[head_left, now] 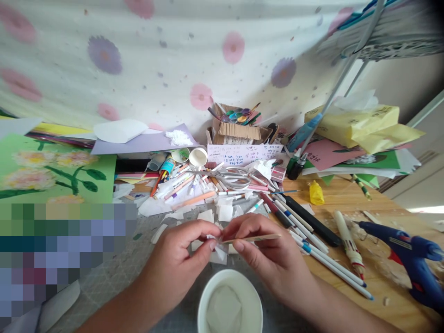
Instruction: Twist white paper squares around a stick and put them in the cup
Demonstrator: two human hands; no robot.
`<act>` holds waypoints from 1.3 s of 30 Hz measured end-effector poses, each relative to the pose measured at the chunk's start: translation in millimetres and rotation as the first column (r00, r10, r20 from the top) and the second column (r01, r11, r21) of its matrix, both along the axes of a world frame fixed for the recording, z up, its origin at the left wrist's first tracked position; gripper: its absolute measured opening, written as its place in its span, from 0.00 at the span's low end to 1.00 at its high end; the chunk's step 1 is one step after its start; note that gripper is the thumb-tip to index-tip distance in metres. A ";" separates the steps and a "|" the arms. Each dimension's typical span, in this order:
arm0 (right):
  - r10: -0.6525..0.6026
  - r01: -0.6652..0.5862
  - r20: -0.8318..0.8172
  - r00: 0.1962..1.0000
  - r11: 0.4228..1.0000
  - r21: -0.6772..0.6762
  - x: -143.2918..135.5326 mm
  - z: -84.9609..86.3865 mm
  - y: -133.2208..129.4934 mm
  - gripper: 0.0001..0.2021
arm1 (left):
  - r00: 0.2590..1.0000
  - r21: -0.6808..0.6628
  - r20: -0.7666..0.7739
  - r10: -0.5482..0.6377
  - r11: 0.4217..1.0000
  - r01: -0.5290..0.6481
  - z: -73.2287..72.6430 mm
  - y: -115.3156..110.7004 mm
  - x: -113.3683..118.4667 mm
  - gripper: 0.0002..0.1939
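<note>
My left hand (185, 253) pinches a small piece of white paper (211, 237) between thumb and forefinger. Close against it on the right, my right hand (268, 252) is closed on a thin flat wooden stick (256, 238), whose tip meets the paper. Both hands are held above the near side of the desk, fingertips almost touching. Just below them stands a white bowl (230, 305) with something pale inside. Cut bits of white paper (225, 212) lie behind the fingers.
Scissors (232, 178), markers (187, 185) and a cardboard box of paints (236, 132) fill the back. A blue glue gun (409, 249) lies at the right, near a yellow bottle (316, 193). Green artwork (100, 162) is at the left.
</note>
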State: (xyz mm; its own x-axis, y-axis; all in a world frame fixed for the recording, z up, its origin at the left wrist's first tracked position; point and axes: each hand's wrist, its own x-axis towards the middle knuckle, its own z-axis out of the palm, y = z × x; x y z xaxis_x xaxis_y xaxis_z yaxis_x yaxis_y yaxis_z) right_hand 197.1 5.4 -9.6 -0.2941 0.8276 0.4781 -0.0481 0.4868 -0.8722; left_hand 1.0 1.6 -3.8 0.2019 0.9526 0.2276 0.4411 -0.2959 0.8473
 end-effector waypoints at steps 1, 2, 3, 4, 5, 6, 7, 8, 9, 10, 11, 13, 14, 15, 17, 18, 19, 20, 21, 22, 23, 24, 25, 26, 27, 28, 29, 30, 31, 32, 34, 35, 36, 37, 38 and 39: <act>-0.012 0.012 -0.007 1.000 1.000 0.001 0.1 -0.4 0.5 0.06 | 1.000 -0.002 -0.001 0.012 1.000 -0.012 -0.2 0.2 -0.3 0.09; -0.024 0.024 -0.023 0.999 1.000 -0.010 0.5 -0.8 1.0 0.06 | 1.000 0.001 0.002 0.023 1.000 -0.023 -0.4 0.2 -0.6 0.09; -0.034 0.033 -0.046 0.998 0.999 -0.032 1.2 -1.1 1.6 0.06 | 0.999 0.004 0.009 0.031 0.999 -0.031 -0.7 0.0 -1.0 0.08; -0.043 0.038 -0.076 0.996 0.997 -0.066 2.1 -1.3 2.2 0.06 | 0.999 0.004 0.020 0.037 0.999 -0.037 -1.1 -0.3 -1.4 0.08; -0.050 0.038 -0.115 0.992 0.993 -0.108 3.0 -1.5 3.0 0.06 | 0.999 0.000 0.035 0.040 0.999 -0.040 -1.5 -0.6 -1.8 0.08; -0.056 0.031 -0.163 0.985 0.988 -0.150 3.9 -1.7 4.0 0.06 | 0.998 -0.010 0.053 0.037 0.999 -0.037 -1.8 -0.8 -2.1 0.08; -0.060 0.018 -0.217 0.974 0.982 -0.189 4.6 -1.9 5.3 0.07 | 0.997 -0.021 0.071 0.036 0.999 -0.035 -2.2 -0.9 -2.3 0.08; -0.063 0.003 -0.269 0.961 0.975 -0.220 5.3 -2.0 6.8 0.07 | 0.996 -0.032 0.085 0.037 0.999 -0.034 -2.5 -0.8 -2.4 0.07; -0.070 -0.008 -0.314 0.947 0.970 -0.242 5.8 -1.8 8.5 0.07 | 0.995 -0.039 0.094 0.039 0.999 -0.036 -2.7 -0.6 -2.5 0.07; -0.078 -0.015 -0.350 0.934 0.966 -0.257 6.4 -1.3 10.3 0.08 | 0.994 -0.045 0.100 0.048 0.998 -0.044 -2.8 -0.3 -2.6 0.07; -0.086 -0.019 -0.376 0.923 0.963 -0.268 7.1 -0.5 12.0 0.08 | 0.993 -0.050 0.106 0.061 0.997 -0.056 -2.7 0.1 -2.8 0.07; -0.097 -0.029 -0.414 0.905 0.957 -0.288 9.5 2.5 14.7 0.09 | 0.987 -0.076 0.131 0.094 0.994 -0.084 -2.2 1.0 -3.2 0.06; -0.091 -0.046 -0.433 0.897 0.954 -0.296 11.4 4.7 15.1 0.09 | 0.984 -0.097 0.149 0.102 0.991 -0.088 -1.9 1.5 -3.4 0.06; -0.071 -0.074 -0.448 0.891 0.952 -0.297 13.6 7.2 14.6 0.09 | 0.980 -0.119 0.165 0.114 0.988 -0.095 -1.4 1.8 -3.6 0.05; 0.025 -0.163 -0.447 0.894 0.948 -0.272 18.7 13.1 10.7 0.08 | 0.974 -0.145 0.190 0.124 0.985 -0.097 -0.8 2.2 -3.8 0.05; 0.097 -0.215 -0.418 0.903 0.945 -0.246 21.2 16.3 7.5 0.07 | 0.972 -0.146 0.200 0.122 0.985 -0.093 -0.6 2.0 -3.7 0.05; 0.187 -0.277 -0.361 0.914 0.936 -0.217 23.5 19.4 3.9 0.07 | 0.971 -0.140 0.213 0.113 0.987 -0.084 -0.7 1.8 -3.5 0.05; 0.280 -0.339 -0.264 0.923 0.918 -0.209 25.4 22.3 0.3 0.06 | 0.968 -0.132 0.227 0.102 0.989 -0.073 -0.9 1.4 -3.1 0.05; 0.351 -0.376 -0.153 0.924 0.905 -0.196 26.8 24.8 -2.9 0.06 | 0.967 -0.122 0.241 0.089 0.991 -0.061 -1.3 1.0 -2.6 0.06; 0.389 -0.390 -0.045 0.920 0.902 -0.185 27.7 26.6 -5.4 0.06 | 0.962 -0.121 0.259 0.091 0.991 -0.061 -1.7 0.5 -2.1 0.06; 0.399 -0.390 0.015 0.917 0.903 -0.179 28.0 27.6 -6.9 0.06 | 0.960 -0.132 0.257 0.109 0.988 -0.077 -2.2 0.0 -1.6 0.06; 0.385 -0.373 0.041 0.922 0.911 -0.177 27.8 27.7 -7.5 0.05 | 0.962 -0.147 0.239 0.135 0.984 -0.102 -2.6 -0.5 -1.2 0.06; 0.353 -0.342 0.030 0.935 0.922 -0.178 27.1 27.0 -7.3 0.05 | 0.968 -0.148 0.210 0.136 0.983 -0.106 -2.9 -0.9 -0.9 0.07; 0.305 -0.302 -0.009 0.952 0.935 -0.184 26.0 25.6 -6.3 0.05 | 0.977 -0.133 0.173 0.124 0.986 -0.101 -3.1 -1.4 -0.7 0.07; 0.249 -0.255 -0.057 0.967 0.948 -0.191 24.5 23.7 -5.0 0.05 | 0.983 -0.116 0.140 0.119 0.988 -0.103 -3.3 -1.9 -0.7 0.08; 0.190 -0.206 -0.099 0.977 0.960 -0.191 22.6 21.5 -3.6 0.04 | 0.988 -0.094 0.109 0.106 0.991 -0.096 -3.3 -2.5 -0.7 0.08; 0.137 -0.160 -0.130 0.982 0.970 -0.185 20.4 19.1 -2.2 0.04 | 0.992 -0.074 0.081 0.095 0.993 -0.089 -3.3 -3.0 -0.8 0.08; 0.091 -0.117 -0.148 0.985 0.978 -0.173 18.0 16.7 -1.2 0.04 | 0.995 -0.057 0.058 0.085 0.995 -0.082 -3.3 -3.6 -0.9 0.08; 0.053 -0.079 -0.158 0.986 0.984 -0.159 15.4 14.5 -0.5 0.03 | 0.996 -0.044 0.039 0.075 0.996 -0.073 -3.3 -4.1 -1.0 0.09; 0.023 -0.047 -0.159 0.987 0.988 -0.148 12.8 12.6 -0.1 0.03 | 0.998 -0.036 0.026 0.064 0.997 -0.063 -3.3 -4.6 -1.0 0.09; -0.009 -0.012 -0.153 0.988 0.991 -0.134 8.4 9.5 -0.4 0.04 | 0.999 -0.022 0.016 0.050 0.999 -0.050 -3.7 -5.5 -1.2 0.08; -0.014 -0.007 -0.151 0.988 0.991 -0.135 6.9 8.3 -0.9 0.04 | 0.999 -0.019 0.022 0.049 0.999 -0.048 -3.9 -6.0 -1.3 0.08; -0.012 -0.009 -0.150 0.989 0.990 -0.140 5.8 7.2 -1.4 0.04 | 0.998 -0.014 0.031 0.047 0.999 -0.046 -4.2 -6.4 -1.4 0.08; -0.007 -0.015 -0.151 0.989 0.989 -0.147 5.1 6.1 -1.9 0.05 | 0.998 -0.010 0.039 0.044 0.999 -0.043 -4.2 -6.8 -1.4 0.07; -0.002 -0.022 -0.152 0.988 0.988 -0.155 4.8 5.0 -2.4 0.05 | 0.998 -0.007 0.043 0.040 0.999 -0.040 -4.1 -7.2 -1.4 0.07; 0.001 -0.027 -0.155 0.988 0.986 -0.166 4.7 4.0 -2.8 0.05 | 0.998 -0.003 0.044 0.036 0.999 -0.036 -3.8 -7.5 -1.2 0.07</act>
